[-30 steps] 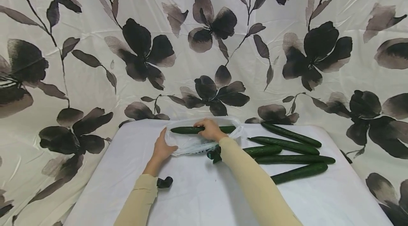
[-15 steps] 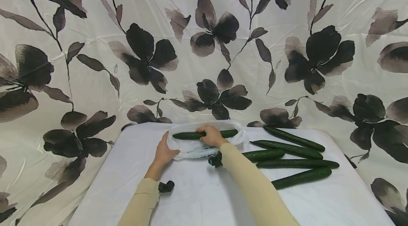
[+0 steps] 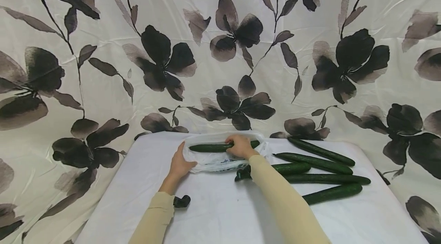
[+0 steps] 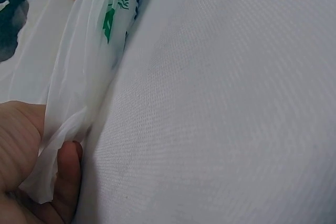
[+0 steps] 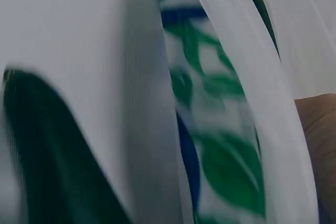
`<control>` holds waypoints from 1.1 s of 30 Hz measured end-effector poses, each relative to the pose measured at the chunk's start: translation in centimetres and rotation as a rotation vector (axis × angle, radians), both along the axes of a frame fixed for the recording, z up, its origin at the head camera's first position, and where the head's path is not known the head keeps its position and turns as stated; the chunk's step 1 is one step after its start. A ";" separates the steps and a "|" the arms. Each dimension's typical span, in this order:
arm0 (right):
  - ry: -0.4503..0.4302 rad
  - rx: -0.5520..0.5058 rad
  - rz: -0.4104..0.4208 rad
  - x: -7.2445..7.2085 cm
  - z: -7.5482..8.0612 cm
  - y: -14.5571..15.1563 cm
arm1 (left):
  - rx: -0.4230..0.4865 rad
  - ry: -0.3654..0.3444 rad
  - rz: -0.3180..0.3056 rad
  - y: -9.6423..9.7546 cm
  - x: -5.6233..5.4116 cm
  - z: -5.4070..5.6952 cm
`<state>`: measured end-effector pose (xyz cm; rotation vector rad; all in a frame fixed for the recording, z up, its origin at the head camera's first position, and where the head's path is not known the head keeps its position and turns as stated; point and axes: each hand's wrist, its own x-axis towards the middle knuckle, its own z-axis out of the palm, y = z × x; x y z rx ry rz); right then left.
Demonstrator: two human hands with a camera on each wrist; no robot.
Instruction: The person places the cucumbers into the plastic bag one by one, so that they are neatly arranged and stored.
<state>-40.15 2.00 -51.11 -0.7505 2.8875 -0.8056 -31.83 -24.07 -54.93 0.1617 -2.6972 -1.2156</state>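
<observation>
A white plastic bag [image 3: 206,166] with green and blue print lies with its mouth open at the far side of the table. At its left end, my left hand [image 3: 179,163] holds the rim; in the left wrist view the bag's edge [image 4: 68,98] passes between thumb and fingers. Inside the bag a long dark green cucumber [image 3: 208,148] lies crosswise. My right hand [image 3: 241,147] reaches over the front rim and grips the cucumber right of its middle. In the right wrist view the bag's printed side [image 5: 226,156] hides most of that hand.
Several more cucumbers [image 3: 324,179] lie loosely fanned on the white-covered table [image 3: 213,213] to the right, partly under the right forearm. A floral cloth [image 3: 241,64] hangs right behind the table. Small black wrist cameras [image 3: 182,201] stick out beside both wrists.
My right hand has slid to the right along the cucumber, which stays in the bag. The left hand keeps its hold on the rim. The head view has shifted slightly.
</observation>
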 end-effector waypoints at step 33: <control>-0.059 -0.162 -0.126 -0.9 -1.1 4.3 | -0.007 0.001 0.012 0.2 0.0 -0.3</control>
